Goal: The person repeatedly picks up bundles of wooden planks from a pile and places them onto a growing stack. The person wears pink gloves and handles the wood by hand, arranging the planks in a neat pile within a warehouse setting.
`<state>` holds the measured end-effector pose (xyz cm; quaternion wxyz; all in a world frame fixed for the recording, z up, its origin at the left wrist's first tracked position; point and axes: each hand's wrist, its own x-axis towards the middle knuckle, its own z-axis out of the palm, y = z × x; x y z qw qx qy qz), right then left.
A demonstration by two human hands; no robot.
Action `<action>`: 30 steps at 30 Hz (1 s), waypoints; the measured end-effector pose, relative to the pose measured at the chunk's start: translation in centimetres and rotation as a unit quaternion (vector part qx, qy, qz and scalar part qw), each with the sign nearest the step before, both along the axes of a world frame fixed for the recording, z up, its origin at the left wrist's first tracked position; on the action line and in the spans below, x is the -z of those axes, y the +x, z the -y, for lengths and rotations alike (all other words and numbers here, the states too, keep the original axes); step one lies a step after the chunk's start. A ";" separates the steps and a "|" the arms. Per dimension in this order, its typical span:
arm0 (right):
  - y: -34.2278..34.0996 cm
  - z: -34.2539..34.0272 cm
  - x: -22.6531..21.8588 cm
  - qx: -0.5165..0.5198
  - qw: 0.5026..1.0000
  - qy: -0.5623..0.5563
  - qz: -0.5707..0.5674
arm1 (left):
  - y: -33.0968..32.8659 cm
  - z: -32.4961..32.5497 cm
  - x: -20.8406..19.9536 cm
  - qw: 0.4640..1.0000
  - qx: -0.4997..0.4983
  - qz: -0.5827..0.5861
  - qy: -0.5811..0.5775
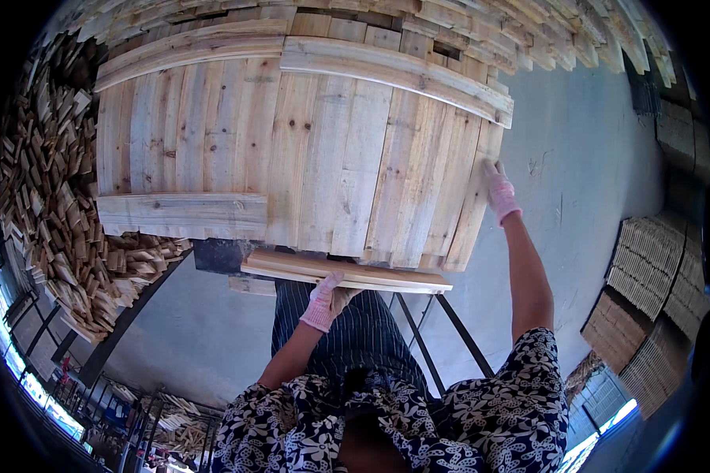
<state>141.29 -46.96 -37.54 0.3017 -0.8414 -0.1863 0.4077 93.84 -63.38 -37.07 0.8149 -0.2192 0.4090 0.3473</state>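
Floral sleeves (501, 398), boards (383, 277) in L hand (322, 303), planks (292, 158) by R hand (500, 191)

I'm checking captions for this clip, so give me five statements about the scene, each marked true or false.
1. The left hand grips narrow boards at the near side of the plank panel. True.
2. Both hands are bare. False: both wear pale gloves.
3. The right hand is at the panel's right edge. True.
4. Loose wood pieces are heaped only on the picture's right. False: a large wood heap is on the left.
5. The near strip spans the panel's full width. False: the near strip covers only its left part.
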 end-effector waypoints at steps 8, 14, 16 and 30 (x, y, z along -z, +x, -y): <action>0.5 -0.8 1.6 -0.071 0.991 -0.050 0.106 | 5.8 -3.3 0.0 0.993 -0.066 0.082 -0.055; -1.6 -4.7 -2.4 -0.117 0.991 -0.003 0.063 | 5.9 -1.6 1.9 0.991 -0.080 0.109 -0.014; -1.5 -2.6 -2.5 -0.190 0.929 -0.074 0.310 | 4.5 0.3 0.5 0.992 -0.056 0.109 -0.017; -22.5 7.7 -17.2 -0.668 0.733 -0.069 0.109 | 1.6 -6.2 -10.6 0.918 0.297 -0.197 0.174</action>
